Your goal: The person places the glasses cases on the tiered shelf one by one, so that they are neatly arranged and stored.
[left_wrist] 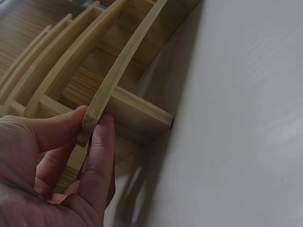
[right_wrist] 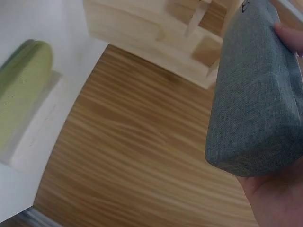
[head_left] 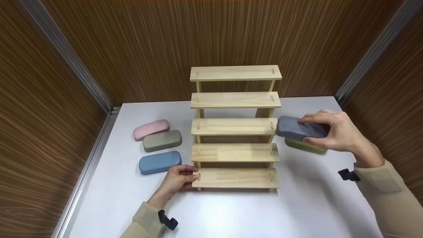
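Note:
My right hand (head_left: 337,130) grips a dark blue-grey glasses case (head_left: 299,128), thumb along the near side and fingers over the top. The case is held up at the right end of the middle shelf; its fabric-like weave shows in the right wrist view. Partly hidden beneath it, a green glasses case (head_left: 305,146) lies on the table. With thumb and fingers, my left hand (head_left: 178,178) pinches the left end of the lowest board (head_left: 236,178) of a stepped wooden rack (head_left: 235,99). The left wrist view shows the board's edge (left_wrist: 118,66) between thumb and fingers.
Left of the rack lie a pink case (head_left: 152,129), a grey-green case (head_left: 162,140) and a blue case (head_left: 160,162) on the white table (head_left: 224,215). Wood-grain panels (head_left: 148,43) with metal corner strips enclose the back and both sides.

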Tool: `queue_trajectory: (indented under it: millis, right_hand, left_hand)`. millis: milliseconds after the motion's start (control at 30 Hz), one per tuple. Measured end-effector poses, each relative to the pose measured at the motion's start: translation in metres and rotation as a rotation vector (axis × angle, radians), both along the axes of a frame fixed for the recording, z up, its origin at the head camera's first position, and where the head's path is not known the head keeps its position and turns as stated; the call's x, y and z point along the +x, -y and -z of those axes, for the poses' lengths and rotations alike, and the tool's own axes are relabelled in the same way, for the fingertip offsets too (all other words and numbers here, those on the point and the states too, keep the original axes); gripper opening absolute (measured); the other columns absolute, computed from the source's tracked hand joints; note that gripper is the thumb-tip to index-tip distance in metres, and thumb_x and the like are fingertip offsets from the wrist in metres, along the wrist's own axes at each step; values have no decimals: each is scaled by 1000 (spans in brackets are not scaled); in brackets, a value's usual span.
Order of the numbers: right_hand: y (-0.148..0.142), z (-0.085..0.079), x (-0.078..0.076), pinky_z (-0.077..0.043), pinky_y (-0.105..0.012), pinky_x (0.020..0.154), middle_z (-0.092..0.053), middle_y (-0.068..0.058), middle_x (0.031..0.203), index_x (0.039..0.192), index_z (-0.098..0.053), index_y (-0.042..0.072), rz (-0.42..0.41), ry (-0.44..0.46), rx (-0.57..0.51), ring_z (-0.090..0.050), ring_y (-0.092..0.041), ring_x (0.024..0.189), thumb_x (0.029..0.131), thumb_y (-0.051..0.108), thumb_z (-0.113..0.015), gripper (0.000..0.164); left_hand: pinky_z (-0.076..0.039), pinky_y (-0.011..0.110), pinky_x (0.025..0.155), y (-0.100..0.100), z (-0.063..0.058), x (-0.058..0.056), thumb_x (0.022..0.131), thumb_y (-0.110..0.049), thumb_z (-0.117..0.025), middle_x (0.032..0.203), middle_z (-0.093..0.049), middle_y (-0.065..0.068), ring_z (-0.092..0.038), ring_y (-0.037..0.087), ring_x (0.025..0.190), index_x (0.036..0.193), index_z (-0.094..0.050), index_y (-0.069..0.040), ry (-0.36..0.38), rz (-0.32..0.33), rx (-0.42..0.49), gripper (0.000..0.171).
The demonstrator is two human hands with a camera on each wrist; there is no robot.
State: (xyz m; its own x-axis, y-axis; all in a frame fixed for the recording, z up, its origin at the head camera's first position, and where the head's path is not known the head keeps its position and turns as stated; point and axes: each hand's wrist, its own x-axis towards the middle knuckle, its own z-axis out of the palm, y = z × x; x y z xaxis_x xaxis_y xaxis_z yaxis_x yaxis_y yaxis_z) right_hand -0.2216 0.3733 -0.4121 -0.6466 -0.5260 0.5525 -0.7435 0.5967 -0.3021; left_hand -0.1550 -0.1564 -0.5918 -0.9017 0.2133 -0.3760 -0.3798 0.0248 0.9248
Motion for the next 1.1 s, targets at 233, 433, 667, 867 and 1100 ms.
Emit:
queue_trajectory:
  millis: [233, 433, 667, 867, 1100]
  right_hand:
    - [23, -7, -12, -47, -10, 78, -87, -10, 110, 116, -89, 13, -69, -8, -10, -71, -4, 97, 63, 9, -99, 54]
    - [43, -18, -24, -46, -11, 78, -86, -13, 113, 119, -88, 13, -126, 18, -7, -71, -6, 100, 69, 11, -95, 51]
    - [66, -31, -40, -45, -13, 74, -87, -14, 118, 122, -87, 12, -162, 37, -9, -70, -8, 100, 71, 13, -96, 52]
    - [86, -39, -51, -47, -12, 78, -86, -13, 120, 124, -87, 12, -195, 84, 2, -73, -14, 105, 74, 14, -96, 50]
    - [106, -52, -66, -47, -10, 84, -86, -15, 120, 124, -86, 10, -224, 83, 5, -75, -19, 109, 76, 14, -96, 48]
  left_hand:
    - [-69, 25, 75, 0, 0, 0, 96, -1, -83, 100, -77, 0, -77, 10, 88, 128, -77, 6, 4, 0, -1, 33]
    - [-70, 25, 75, 1, 0, -1, 96, -1, -84, 100, -78, 1, -78, 11, 89, 126, -77, 5, 3, -1, -7, 32]
    - [-69, 24, 73, 0, 0, 0, 95, -1, -84, 100, -79, 0, -78, 10, 88, 126, -78, 5, 5, 6, -4, 32]
    - [-68, 23, 70, 2, 0, -1, 95, -2, -84, 98, -79, -1, -78, 9, 85, 125, -78, 5, 7, 10, -6, 31]
    - [-69, 23, 71, 4, 0, 1, 96, -2, -84, 98, -79, -1, -79, 10, 87, 127, -77, 6, 11, 6, 2, 33]
